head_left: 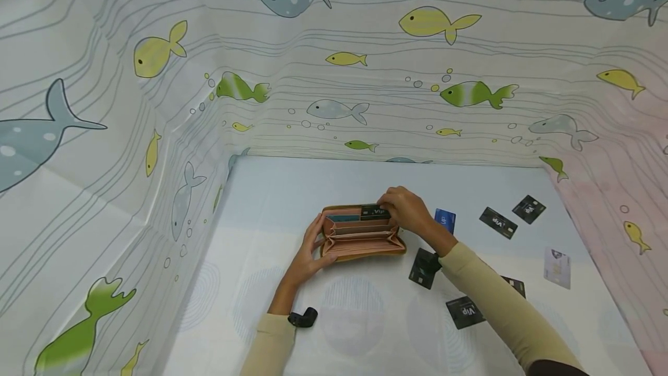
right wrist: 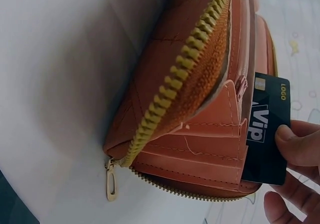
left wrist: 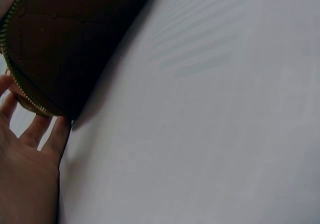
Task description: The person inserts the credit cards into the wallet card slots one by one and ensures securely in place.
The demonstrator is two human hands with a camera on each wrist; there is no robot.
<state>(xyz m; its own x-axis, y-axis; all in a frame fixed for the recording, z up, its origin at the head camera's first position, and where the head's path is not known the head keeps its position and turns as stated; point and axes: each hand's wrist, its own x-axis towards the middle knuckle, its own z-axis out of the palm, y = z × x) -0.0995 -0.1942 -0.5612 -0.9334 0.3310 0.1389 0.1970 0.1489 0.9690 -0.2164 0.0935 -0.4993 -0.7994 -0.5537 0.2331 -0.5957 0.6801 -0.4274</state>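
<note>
An unzipped wallet with pink-tan compartments stands spread wide on the table. My left hand grips its left end, thumb at the near side and fingers at the far side. In the left wrist view, the wallet's dark quilted outside and brass zipper edge show above the fingers. Between thumb and fingers my right hand pinches a black VIP card, its lower part inside a slot along the far side. Left of it, a bluish card sits in the wallet. A zipper pull hangs from the corner.
Several cards lie right of the wallet: a blue card, black cards and a silver-white card. My right forearm passes over some of them. A fish-patterned sheet rises behind and at both sides of the pale table.
</note>
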